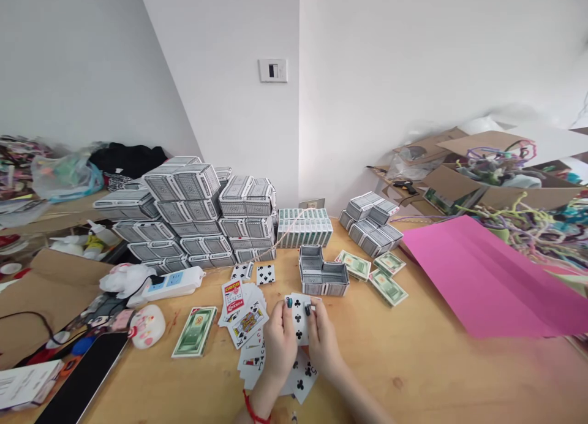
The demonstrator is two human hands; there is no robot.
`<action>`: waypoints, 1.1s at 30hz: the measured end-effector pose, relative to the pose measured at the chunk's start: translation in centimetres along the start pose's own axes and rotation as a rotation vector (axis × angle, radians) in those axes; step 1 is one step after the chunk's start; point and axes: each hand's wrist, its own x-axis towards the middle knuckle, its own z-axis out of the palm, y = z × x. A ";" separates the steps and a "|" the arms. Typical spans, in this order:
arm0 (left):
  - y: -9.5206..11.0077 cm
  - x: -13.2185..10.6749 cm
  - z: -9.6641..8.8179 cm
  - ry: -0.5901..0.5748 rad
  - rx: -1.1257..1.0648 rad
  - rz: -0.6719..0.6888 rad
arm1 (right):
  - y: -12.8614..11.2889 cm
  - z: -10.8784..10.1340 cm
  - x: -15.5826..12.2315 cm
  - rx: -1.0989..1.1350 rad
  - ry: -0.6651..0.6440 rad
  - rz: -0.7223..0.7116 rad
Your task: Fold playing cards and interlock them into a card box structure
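Observation:
A playing card (298,320) with black clubs faces up between my two hands at the front middle of the table. My left hand (279,338) pinches its left edge with the thumb on the face. On the other edge, my right hand (324,338) grips it the same way. Whether more cards lie behind it is hidden. Loose cards (250,323) spread face up under and left of my hands, a king and a joker among them. Just beyond stands an L-shaped piece built from folded cards (324,283), its open side up.
Grey folded-card blocks (193,209) are piled at the back left, more blocks (372,222) at the back right. Green card packs (195,332) lie on both sides. A power strip (174,283), a phone (82,381) and pink paper (487,277) flank the work area.

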 end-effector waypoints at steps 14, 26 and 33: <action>0.6 -0.2 -0.4 -0.210 -0.182 -0.062 | -1.6 -0.9 0.9 0.165 0.005 0.118; 1.6 -0.2 -0.7 -0.257 -0.344 -0.074 | -1.3 -0.9 1.0 0.297 0.005 0.195; 1.1 0.4 -0.8 -0.340 -0.397 -0.188 | -1.2 -0.8 1.1 0.386 0.019 0.283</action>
